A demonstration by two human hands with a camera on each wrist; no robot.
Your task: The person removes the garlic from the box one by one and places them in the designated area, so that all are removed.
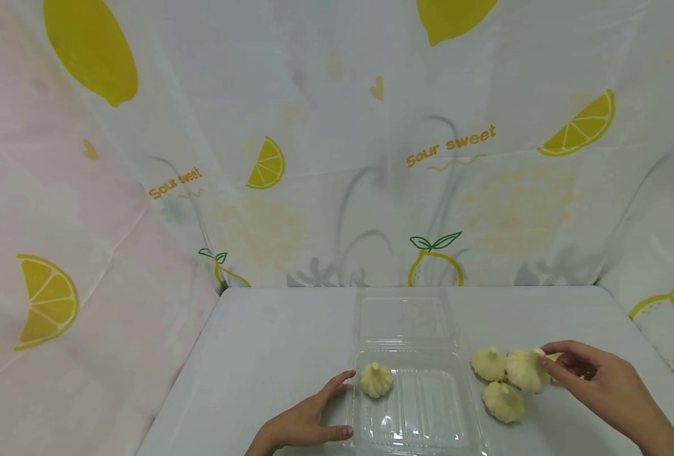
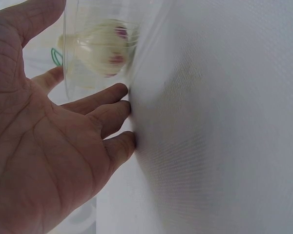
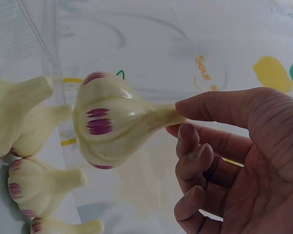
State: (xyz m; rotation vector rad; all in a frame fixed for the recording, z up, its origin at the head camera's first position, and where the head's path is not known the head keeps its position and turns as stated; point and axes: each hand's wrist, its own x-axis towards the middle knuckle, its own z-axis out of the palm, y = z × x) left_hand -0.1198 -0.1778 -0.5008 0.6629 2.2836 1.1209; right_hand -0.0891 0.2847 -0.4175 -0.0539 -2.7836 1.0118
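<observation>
My right hand [image 1: 590, 373] pinches a cream garlic bulb [image 3: 112, 124] by its stem between thumb and fingertips. Purple streaks mark the bulb's side, and in the right wrist view it hangs apart from the several other bulbs at left. Two of those, a garlic bulb [image 1: 489, 364] and a lower garlic bulb [image 1: 504, 402], show to the left of my hand in the head view; another peeks out behind my fingers. A clear plastic clamshell box [image 1: 417, 405] lies open, with one garlic bulb [image 1: 375, 380] at its left side. My left hand [image 1: 308, 415], fingers spread, is at the box's left edge.
The box's lid [image 1: 403, 320] lies folded back toward the rear of the white table [image 1: 280, 335]. Behind the table hangs a curtain [image 1: 337, 126] printed with lemons, and it also runs along both sides.
</observation>
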